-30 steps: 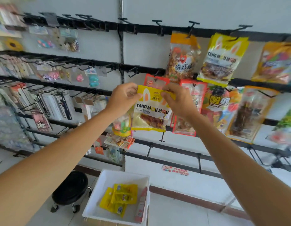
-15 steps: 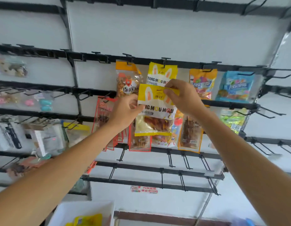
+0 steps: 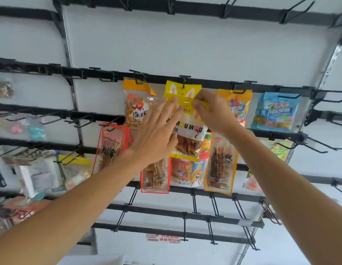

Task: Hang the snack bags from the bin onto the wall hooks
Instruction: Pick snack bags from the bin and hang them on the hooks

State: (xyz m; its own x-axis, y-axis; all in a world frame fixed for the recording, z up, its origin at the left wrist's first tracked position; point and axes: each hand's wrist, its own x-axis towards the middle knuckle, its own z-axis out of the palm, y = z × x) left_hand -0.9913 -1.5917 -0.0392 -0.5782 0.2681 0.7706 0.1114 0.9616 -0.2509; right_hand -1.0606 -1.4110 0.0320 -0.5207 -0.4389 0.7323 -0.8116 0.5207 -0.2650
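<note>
A yellow snack bag point(image 3: 189, 138) with rabbit ears on its top is raised against the wall rack. My right hand point(image 3: 214, 113) pinches its upper right corner. My left hand point(image 3: 156, 134) lies flat on the bag's left side with the fingers spread. Just behind it an identical yellow bag point(image 3: 182, 88) hangs on a black hook point(image 3: 184, 81) of the upper rail. The held bag's top sits slightly below that hook. Only the white bin's rim point(image 3: 93, 260) shows at the bottom edge.
Other bags hang around: an orange-topped one point(image 3: 136, 104) to the left, an orange one point(image 3: 236, 104) and a blue one point(image 3: 275, 111) to the right, red- and orange-edged ones below. Bare black hooks point(image 3: 212, 205) stick out of the lower rails and the far right.
Both hands have lifted the yellow bag up to the hook that carries the identical bag. My left hand went from pinching the bag's corner to lying flat on it. The view tilted upward.
</note>
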